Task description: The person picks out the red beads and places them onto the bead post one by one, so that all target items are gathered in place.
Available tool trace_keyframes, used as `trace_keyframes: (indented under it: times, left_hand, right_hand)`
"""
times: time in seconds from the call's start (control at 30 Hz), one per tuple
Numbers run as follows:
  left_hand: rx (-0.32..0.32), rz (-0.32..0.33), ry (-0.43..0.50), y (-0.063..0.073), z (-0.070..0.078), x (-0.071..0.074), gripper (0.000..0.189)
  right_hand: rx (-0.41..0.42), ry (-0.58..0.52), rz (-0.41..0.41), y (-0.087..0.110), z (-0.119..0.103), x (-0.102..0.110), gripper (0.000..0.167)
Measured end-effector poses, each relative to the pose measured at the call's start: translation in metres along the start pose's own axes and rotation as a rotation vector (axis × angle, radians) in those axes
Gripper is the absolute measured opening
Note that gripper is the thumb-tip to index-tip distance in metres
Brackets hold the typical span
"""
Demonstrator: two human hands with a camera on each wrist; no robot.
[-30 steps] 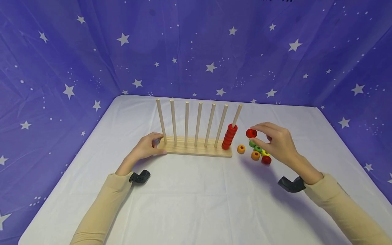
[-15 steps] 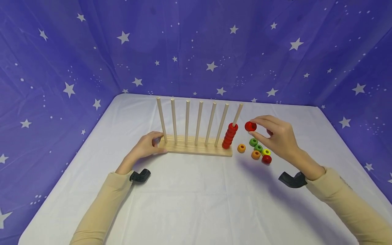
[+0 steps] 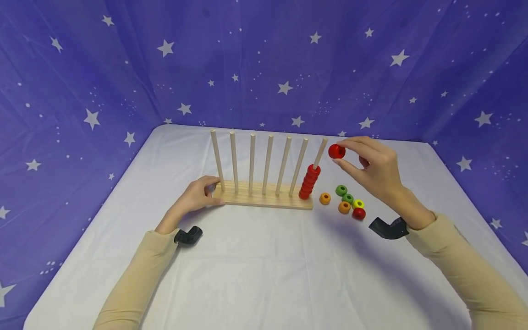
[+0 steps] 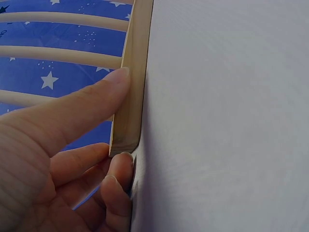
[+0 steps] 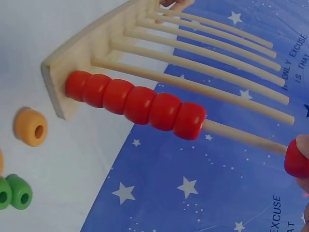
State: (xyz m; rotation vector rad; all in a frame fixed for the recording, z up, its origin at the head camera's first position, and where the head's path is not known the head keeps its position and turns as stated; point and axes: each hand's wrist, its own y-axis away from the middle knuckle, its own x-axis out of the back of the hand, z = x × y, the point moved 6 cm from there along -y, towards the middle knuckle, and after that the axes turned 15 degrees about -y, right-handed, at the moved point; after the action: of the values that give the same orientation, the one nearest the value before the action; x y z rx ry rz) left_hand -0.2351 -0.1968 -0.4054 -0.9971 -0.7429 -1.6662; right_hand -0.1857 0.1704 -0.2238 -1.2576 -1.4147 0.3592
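Note:
My left hand point(image 3: 195, 197) grips the left end of a wooden peg rack point(image 3: 264, 200). In the left wrist view the thumb lies along the edge of the rack's base point(image 4: 134, 96), with the fingers at its end. Several upright pegs rise from the base. The rightmost peg point(image 3: 320, 152) carries a stack of several red beads point(image 3: 309, 183). My right hand point(image 3: 373, 167) pinches a red bead point(image 3: 336, 151) between thumb and fingers, just right of that peg's upper end. The right wrist view shows this held bead point(image 5: 295, 162) close by the peg tip; whether they touch I cannot tell.
Loose beads lie on the white cloth right of the rack: an orange bead point(image 3: 325, 198) nearest it, then another orange bead point(image 3: 344, 207), a green bead point(image 3: 341, 189), a second green one, a yellow bead point(image 3: 358, 204) and a red bead point(image 3: 359, 213). A starry blue curtain point(image 3: 264, 68) hangs behind.
The right hand has lifted the red bead from low over the loose beads up to the height of the rightmost peg's top. The left hand and the rack have stayed in place.

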Motion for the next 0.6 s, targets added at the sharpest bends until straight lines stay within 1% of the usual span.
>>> trace_keyframes:
  times: [0.23, 0.6]
  left_hand:
    - [0.002, -0.002, -0.005, 0.0, 0.0, 0.0, 0.072]
    - [-0.002, -0.001, -0.01, 0.0, 0.0, 0.001, 0.072]
  right_hand:
    - [0.017, -0.032, 0.05, -0.009, -0.003, -0.002, 0.041]
    - [0.021, -0.034, 0.06, -0.017, -0.003, -0.006, 0.04]
